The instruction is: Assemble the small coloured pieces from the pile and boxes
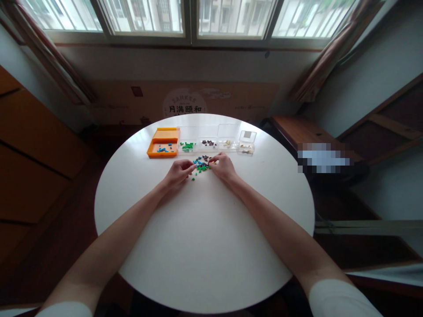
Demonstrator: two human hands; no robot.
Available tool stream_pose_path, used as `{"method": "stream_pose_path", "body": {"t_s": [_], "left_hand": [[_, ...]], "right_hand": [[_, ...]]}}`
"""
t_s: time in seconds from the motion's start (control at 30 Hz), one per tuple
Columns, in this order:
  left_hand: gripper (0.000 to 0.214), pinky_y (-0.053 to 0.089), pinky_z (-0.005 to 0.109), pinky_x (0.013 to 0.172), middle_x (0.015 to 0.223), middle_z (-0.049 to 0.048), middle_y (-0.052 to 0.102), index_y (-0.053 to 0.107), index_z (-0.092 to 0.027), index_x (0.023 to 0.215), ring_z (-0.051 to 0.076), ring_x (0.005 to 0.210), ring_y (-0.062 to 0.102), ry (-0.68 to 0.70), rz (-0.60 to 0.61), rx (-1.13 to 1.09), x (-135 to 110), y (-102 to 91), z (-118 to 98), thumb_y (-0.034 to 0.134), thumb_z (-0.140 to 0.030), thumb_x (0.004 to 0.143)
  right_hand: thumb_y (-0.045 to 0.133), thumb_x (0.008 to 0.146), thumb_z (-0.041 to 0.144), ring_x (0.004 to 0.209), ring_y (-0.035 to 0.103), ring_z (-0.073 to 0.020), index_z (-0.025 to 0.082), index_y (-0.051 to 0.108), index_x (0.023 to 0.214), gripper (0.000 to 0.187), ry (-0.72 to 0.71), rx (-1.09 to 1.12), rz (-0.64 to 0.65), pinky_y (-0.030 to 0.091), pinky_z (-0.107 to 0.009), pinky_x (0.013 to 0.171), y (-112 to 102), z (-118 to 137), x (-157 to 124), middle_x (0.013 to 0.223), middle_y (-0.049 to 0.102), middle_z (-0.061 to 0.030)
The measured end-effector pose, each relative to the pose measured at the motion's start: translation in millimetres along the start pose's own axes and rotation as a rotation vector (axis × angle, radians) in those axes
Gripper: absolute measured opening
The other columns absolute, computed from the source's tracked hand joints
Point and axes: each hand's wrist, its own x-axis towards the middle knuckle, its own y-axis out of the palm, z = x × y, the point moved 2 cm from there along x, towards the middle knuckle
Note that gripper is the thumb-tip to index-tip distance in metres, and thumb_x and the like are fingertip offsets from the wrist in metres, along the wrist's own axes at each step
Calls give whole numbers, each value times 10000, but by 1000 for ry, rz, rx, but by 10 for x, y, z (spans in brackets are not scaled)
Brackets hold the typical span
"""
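Note:
A mixed pile of small blue, green and dark brown building-block pieces lies on the white round table. My left hand is at the pile's left edge, thumb and fingers pinched together; whatever they hold is too small to tell. From the right, my right hand reaches in with its fingertips closed at the pile's edge, and I cannot make out what is between them. A few green pieces lie apart, just in front of the pile.
Behind the pile stand an orange open box with blue pieces and clear lidded boxes holding green pieces, dark brown pieces, cream pieces and other small bits. A wooden bench stands beyond the table, right.

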Motion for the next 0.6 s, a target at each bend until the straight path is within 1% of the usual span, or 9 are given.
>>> {"method": "stream_pose_path", "body": {"t_s": [0.17, 0.3, 0.5, 0.6], "left_hand": [[371, 393, 150, 405, 552, -13, 538, 620, -115, 739, 61, 453, 476, 7, 1, -7, -7, -5, -18, 661, -484, 719], [377, 385, 150, 399, 550, -17, 534, 617, -117, 727, 57, 444, 466, 7, 0, -17, -9, -4, -11, 668, -490, 711], [388, 398, 157, 403, 548, -14, 542, 630, -115, 740, 63, 450, 479, 6, -1, -29, -1, -6, 26, 674, -499, 707], [387, 401, 157, 402, 557, -10, 550, 629, -114, 746, 64, 449, 487, 3, -1, -30, 2, -7, 27, 675, -496, 708]], "right_hand": [[617, 726, 243, 880, 585, -179, 202, 738, 809, 152, -42, 12, -19, 448, -312, 871, 26, -17, -9, 891, 589, -49], [618, 741, 241, 906, 579, -185, 199, 731, 823, 146, -77, 45, -33, 447, -328, 880, 29, -30, -25, 911, 589, -52], [645, 742, 259, 838, 577, -179, 193, 733, 807, 129, -78, 56, -45, 463, -337, 829, 31, -45, -24, 865, 575, -52], [651, 736, 243, 808, 572, -167, 181, 725, 791, 112, -97, 108, -82, 471, -333, 804, -1, -27, -23, 850, 570, -50]]}}
